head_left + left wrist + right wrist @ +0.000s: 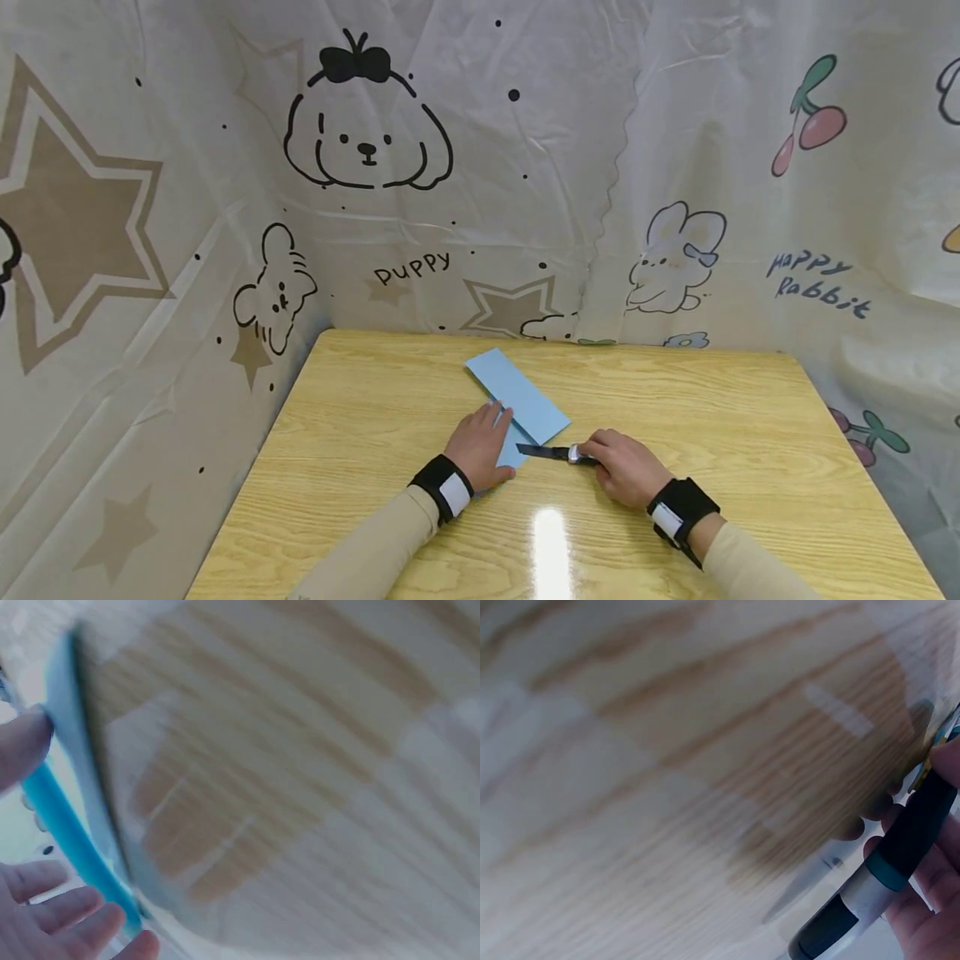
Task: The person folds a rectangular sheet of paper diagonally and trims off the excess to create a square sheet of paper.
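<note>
My left hand [477, 446] lies palm down with fairly straight fingers on a light-blue paper part [513, 448], covering much of it. A second blue rectangle of paper [517, 395] extends beyond the fingertips at a slant, its near edge overlapping the first. In the left wrist view a paper edge [71, 742] rises a little off the table beside the thumb. My right hand [628, 471] grips a utility knife [553, 452], its dark blade pointing left, with the tip over the paper near the left hand. The right wrist view shows the knife's black-and-silver handle [911, 829] within curled fingers.
Both papers lie on a wood-grain table [360, 417] with a bright light reflection near the front. A pale curtain [480, 208] with cartoon prints hangs behind the table and along both sides. Each wrist wears a black strap.
</note>
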Motion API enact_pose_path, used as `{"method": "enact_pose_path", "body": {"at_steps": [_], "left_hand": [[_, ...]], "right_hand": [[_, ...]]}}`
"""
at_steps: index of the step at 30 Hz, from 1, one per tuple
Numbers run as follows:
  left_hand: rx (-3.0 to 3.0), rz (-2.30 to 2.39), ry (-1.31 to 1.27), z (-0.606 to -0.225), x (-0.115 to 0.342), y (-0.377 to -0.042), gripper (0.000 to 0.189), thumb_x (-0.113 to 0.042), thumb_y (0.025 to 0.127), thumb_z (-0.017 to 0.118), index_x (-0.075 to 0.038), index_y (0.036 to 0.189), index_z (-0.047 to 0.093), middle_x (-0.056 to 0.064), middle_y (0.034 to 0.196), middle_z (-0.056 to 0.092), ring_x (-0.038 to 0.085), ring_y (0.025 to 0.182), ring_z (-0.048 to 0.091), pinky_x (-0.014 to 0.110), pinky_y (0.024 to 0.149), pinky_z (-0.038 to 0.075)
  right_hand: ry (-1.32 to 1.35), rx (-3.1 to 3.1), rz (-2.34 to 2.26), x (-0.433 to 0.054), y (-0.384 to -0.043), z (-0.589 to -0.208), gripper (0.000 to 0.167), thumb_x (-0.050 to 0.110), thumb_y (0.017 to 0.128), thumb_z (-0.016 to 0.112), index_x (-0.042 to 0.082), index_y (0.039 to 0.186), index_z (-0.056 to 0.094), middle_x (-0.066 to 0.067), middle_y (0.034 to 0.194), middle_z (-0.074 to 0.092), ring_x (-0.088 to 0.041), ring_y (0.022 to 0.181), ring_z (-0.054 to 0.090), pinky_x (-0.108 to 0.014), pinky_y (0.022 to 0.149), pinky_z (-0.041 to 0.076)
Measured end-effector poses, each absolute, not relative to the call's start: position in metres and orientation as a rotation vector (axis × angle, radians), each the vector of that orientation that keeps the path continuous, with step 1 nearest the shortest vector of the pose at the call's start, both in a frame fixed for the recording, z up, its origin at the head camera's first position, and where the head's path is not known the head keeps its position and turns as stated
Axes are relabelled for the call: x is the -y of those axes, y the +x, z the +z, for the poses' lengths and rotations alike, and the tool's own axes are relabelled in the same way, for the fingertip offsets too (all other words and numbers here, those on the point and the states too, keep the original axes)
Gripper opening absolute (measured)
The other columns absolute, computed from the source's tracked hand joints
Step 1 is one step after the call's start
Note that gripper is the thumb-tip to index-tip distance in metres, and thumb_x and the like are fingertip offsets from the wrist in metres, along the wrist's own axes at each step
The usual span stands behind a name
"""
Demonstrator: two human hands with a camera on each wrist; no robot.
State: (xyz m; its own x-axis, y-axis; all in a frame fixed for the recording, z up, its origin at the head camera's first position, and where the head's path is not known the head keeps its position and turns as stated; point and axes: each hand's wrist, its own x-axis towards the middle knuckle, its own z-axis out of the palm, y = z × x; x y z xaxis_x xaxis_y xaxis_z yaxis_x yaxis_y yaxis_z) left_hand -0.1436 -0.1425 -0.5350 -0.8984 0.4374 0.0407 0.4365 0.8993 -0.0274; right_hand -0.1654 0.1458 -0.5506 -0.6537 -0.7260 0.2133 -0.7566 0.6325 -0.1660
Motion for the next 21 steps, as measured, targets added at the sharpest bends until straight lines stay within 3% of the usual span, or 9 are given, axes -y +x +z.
{"method": "enact_pose_path", "body": {"at_steps": [3,6,11,21], "left_hand": [[3.07,-0.111,-0.794,-0.531,0.134,-0.142,0.089,-0.06,0.085,0.061,-0.018,0.154,0.022,0.016,0.155,0.023,0.033,0.141,0.026,0.045,0.109,0.031],[3.135,-0.215,-0.836,-0.537,0.132,-0.142,0.086,-0.062,0.086,0.057,-0.025,0.154,0.019,0.015,0.158,0.014,0.035,0.142,0.021,0.046,0.111,0.028],[3.19,-0.201,-0.848,-0.549,0.134,-0.141,0.081,-0.065,0.087,0.053,-0.029,0.153,0.024,0.012,0.159,0.014,0.034,0.143,0.017,0.045,0.114,0.022],[3.157,-0.111,-0.917,-0.546,0.135,-0.14,0.076,-0.062,0.089,0.052,-0.025,0.152,0.029,0.014,0.157,0.021,0.034,0.143,0.018,0.044,0.114,0.021]], "right_hand": [[1.238,2.704,0.378,-0.145,-0.166,-0.551,0.033,0.003,0.081,0.069,0.014,0.112,0.069,0.0,0.1,0.06,-0.014,0.086,0.058,-0.033,0.071,0.051],[1.237,2.692,0.373,-0.144,-0.166,-0.554,0.034,0.004,0.08,0.07,0.015,0.112,0.069,0.0,0.099,0.06,-0.014,0.086,0.058,-0.032,0.071,0.051],[1.222,2.691,0.351,-0.143,-0.166,-0.557,0.034,0.004,0.081,0.069,0.015,0.113,0.068,0.0,0.101,0.06,-0.015,0.087,0.058,-0.033,0.071,0.052],[1.119,2.704,0.325,-0.154,-0.168,-0.558,0.034,0.003,0.08,0.069,0.013,0.112,0.067,-0.003,0.102,0.06,-0.019,0.089,0.059,-0.035,0.073,0.052]]}}
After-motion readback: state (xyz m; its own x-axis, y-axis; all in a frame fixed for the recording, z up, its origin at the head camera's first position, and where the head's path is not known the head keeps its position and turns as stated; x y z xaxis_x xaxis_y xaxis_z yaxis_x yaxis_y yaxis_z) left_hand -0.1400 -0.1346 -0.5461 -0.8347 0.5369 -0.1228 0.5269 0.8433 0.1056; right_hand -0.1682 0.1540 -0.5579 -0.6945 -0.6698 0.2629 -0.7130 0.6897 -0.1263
